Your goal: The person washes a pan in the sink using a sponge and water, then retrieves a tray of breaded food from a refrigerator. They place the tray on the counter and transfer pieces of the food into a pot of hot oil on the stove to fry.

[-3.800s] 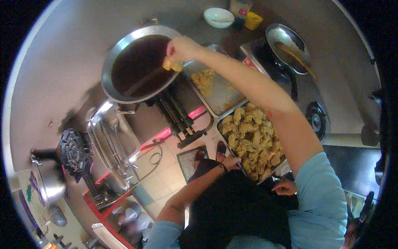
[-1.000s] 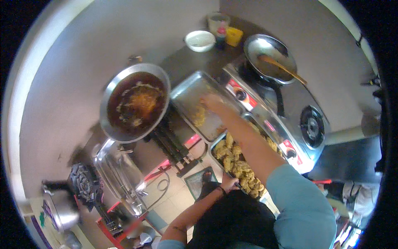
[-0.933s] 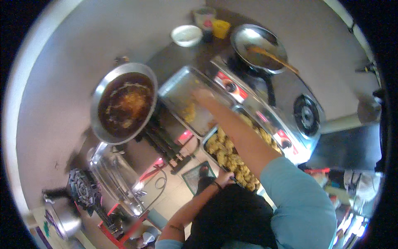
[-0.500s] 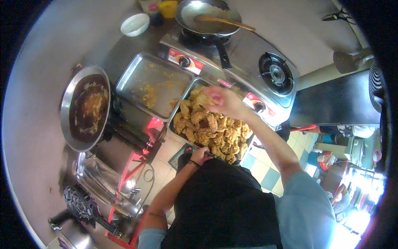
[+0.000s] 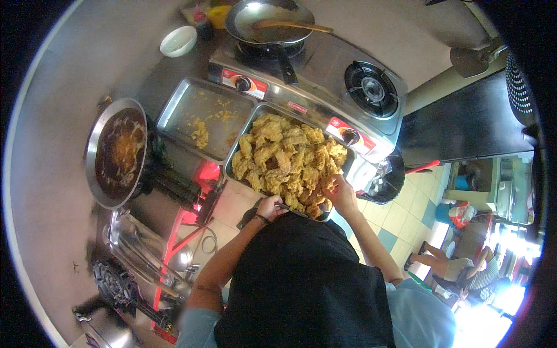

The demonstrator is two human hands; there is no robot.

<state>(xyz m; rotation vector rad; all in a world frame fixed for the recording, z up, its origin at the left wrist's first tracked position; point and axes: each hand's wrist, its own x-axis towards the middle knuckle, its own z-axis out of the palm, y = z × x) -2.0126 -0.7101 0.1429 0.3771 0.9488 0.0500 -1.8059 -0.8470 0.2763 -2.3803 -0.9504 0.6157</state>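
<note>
A deep metal tray (image 5: 248,122) heaped with golden battered fried chicken (image 5: 287,153) sits in front of me, against my black apron. My left hand (image 5: 271,207) grips its near edge, thumb over the rim. At the tray's near right side, my right hand (image 5: 341,196) has its fingers curled on a browned piece of fried chicken; the fingertips are partly hidden. Left of the heap lies a shallower metal tray (image 5: 223,124) with scattered yellow crumbs.
A wide pan of dark oil (image 5: 119,159) stands at left. Behind the trays is a gas stove (image 5: 325,72) bearing a wok (image 5: 284,29) with a wooden spatula (image 5: 296,25). A white bowl (image 5: 178,42) sits far left. A lined bin (image 5: 386,180) and another person (image 5: 455,269) are at right.
My right hand has come down from the tray's far left part to its near right side. My left hand keeps hold of the near rim. Someone at right is now more in view.
</note>
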